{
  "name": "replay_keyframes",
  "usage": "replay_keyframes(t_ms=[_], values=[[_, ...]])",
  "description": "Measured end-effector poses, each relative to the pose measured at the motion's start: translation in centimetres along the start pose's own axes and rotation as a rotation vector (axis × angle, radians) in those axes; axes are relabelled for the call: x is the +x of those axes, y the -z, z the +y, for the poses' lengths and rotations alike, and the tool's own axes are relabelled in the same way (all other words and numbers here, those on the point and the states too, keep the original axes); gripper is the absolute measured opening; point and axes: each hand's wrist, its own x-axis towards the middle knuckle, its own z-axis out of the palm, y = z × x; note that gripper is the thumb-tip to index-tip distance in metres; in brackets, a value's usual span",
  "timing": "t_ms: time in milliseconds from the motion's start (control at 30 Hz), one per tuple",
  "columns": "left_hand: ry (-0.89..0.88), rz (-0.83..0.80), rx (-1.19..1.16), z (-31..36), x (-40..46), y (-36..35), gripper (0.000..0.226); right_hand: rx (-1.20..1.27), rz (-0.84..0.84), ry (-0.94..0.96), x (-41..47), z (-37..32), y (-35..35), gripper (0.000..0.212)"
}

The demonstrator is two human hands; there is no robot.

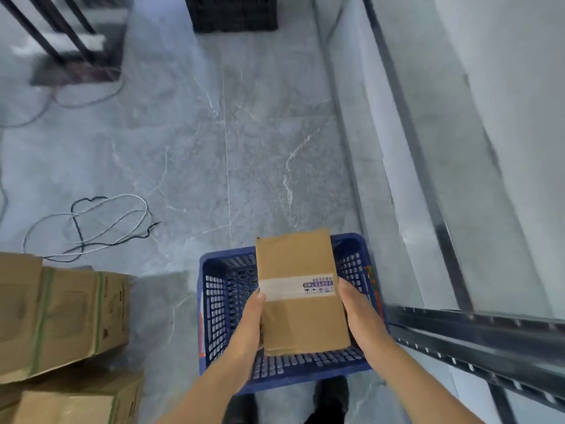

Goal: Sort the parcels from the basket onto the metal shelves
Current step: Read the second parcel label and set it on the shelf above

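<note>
Looking down on a grey marbled floor [214,142], with loose cables [91,224] lying at the left, stacked cardboard cartons [61,316] sitting at the near left, a black crate [234,13] standing far off, and a metal shelf [458,341] running along the right. Holding a brown parcel [301,289] just above a blue basket [214,316] resting on the floor. Gripping its left edge with the left hand [249,322], fingers curled against the cardboard; pressing its right edge with the right hand [357,310], fingers kept together.
</note>
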Motion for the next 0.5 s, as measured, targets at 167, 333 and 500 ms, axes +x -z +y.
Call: replay_keyframes(t_ms=[167, 333, 500], values=[[-0.14, -0.033, 0.008, 9.3, -10.4, 0.7, 0.042, 0.005, 0.036, 0.159, -9.8, -10.3, 1.6, 0.042], [-0.42, -0.081, 0.085, 18.4, -21.7, 1.2, 0.034, 0.067, 0.093, 0.38, -19.6, -20.3, 3.1, 0.04], [-0.55, -0.105, 0.071, 26.1, -32.4, 2.6, 0.026, 0.086, 0.135, 0.623, -28.8, -29.6, 4.4, 0.037]])
